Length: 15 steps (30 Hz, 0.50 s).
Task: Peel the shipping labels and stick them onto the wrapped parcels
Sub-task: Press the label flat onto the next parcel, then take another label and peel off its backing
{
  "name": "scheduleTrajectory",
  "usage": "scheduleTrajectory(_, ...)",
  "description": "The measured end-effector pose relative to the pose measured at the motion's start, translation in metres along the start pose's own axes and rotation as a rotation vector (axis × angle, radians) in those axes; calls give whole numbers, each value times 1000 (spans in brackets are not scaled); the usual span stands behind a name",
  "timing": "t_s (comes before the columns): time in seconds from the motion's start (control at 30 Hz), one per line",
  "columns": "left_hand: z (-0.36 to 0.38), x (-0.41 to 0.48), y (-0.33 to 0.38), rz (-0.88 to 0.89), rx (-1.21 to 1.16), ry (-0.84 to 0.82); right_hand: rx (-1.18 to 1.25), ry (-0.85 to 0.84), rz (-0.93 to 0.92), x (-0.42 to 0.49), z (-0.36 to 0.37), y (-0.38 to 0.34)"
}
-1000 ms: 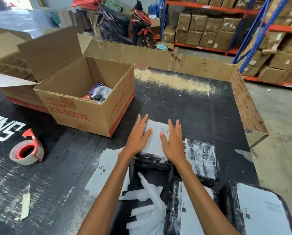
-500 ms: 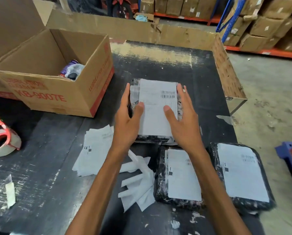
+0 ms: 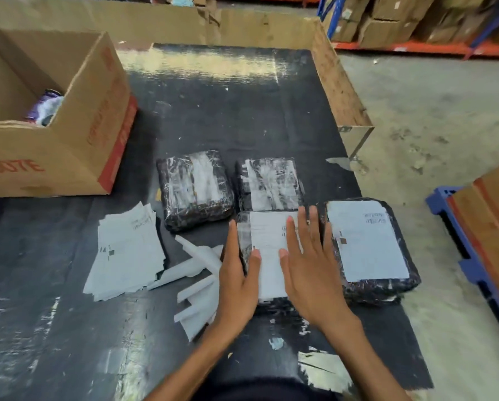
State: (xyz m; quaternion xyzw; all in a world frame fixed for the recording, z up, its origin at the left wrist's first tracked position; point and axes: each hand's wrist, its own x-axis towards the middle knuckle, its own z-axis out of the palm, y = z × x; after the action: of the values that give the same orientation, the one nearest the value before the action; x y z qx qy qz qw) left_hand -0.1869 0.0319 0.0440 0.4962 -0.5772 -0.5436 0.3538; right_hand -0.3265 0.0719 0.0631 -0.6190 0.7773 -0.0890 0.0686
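A black wrapped parcel with a white label [image 3: 267,244] lies between my hands near the table's front. My left hand [image 3: 236,285] lies along its left side, fingers straight and thumb on the label. My right hand [image 3: 309,264] rests flat on its right side, fingers straight. Another labelled parcel [image 3: 367,244] lies just to the right. Behind them lie two unlabelled wrapped parcels, one on the left [image 3: 194,185] and one on the right [image 3: 271,183]. A stack of shipping labels [image 3: 126,250] lies to the left.
Peeled white backing strips [image 3: 196,273] are scattered left of my left hand. An open cardboard box [image 3: 92,125] stands at the back left on the black table [image 3: 228,105]. A cardboard wall [image 3: 338,85] edges the table's right side. A blue pallet [image 3: 456,256] sits on the floor.
My hands carried the labelled parcel toward me and set it down beside the right labelled parcel. The view tilted down, and the two unlabelled parcels now show behind.
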Motion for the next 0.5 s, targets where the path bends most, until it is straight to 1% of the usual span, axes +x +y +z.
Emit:
scheduleTrajectory(0.07,-7,3,2,-21,-18,-20,11,-26,19,6,-2,-6)
scheduleTrajectory(0.1,-14,3,5,-21,-12,-10,58,-26,31,9,-5,-10)
scheduleTrajectory(0.13,-24,3,7,-9,-1,21,125,8,27,12,-9,-16)
scheduleTrajectory(0.2,-50,3,9,18,26,116,273,98,-20,19,-16,-38)
scheduleTrajectory(0.23,-65,4,8,20,41,172,347,115,-46,24,-17,-52)
scheduleTrajectory(0.3,-98,6,-2,14,110,326,450,74,-126,38,-11,-85)
scheduleTrajectory(0.4,-143,10,-28,-46,291,507,436,-48,-194,61,11,-137)
scheduleTrajectory(0.5,-169,10,-52,-149,416,588,236,-162,-165,79,40,-177)
